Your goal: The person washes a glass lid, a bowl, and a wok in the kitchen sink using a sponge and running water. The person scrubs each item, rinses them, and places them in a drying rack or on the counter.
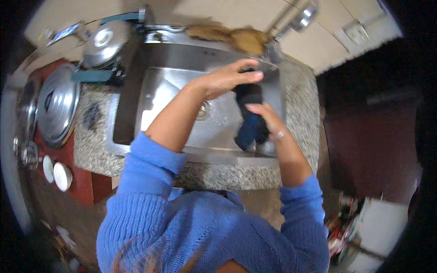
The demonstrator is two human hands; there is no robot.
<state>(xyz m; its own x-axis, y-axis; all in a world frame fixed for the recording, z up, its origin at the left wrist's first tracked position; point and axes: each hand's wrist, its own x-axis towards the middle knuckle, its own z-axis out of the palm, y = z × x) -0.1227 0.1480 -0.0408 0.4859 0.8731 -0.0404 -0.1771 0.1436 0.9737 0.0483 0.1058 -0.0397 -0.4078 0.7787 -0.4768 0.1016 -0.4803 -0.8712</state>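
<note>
A wet-looking dark navy cloth [252, 116], perhaps a sock, hangs lengthwise over the right side of a stainless steel sink [170, 112]. My left hand [228, 78] has the cloth's upper end, dark fabric showing between its thumb and fingers. Lower down, my right hand [268, 117] grips the cloth from the right, thumb on top. The fabric's loose lower end spreads near the sink's front wall. Water drops lie on the basin floor around the drain [202, 111], which my left forearm partly covers. Motion blurs the hands and cloth.
Left of the sink are a lidded metal pot [106, 42], a large round metal lid [56, 104] and two white bowls [62, 176]. Granite counter [302, 102] borders the basin. A brown object [249, 40] lies behind it, near a blurred metal fixture [302, 20].
</note>
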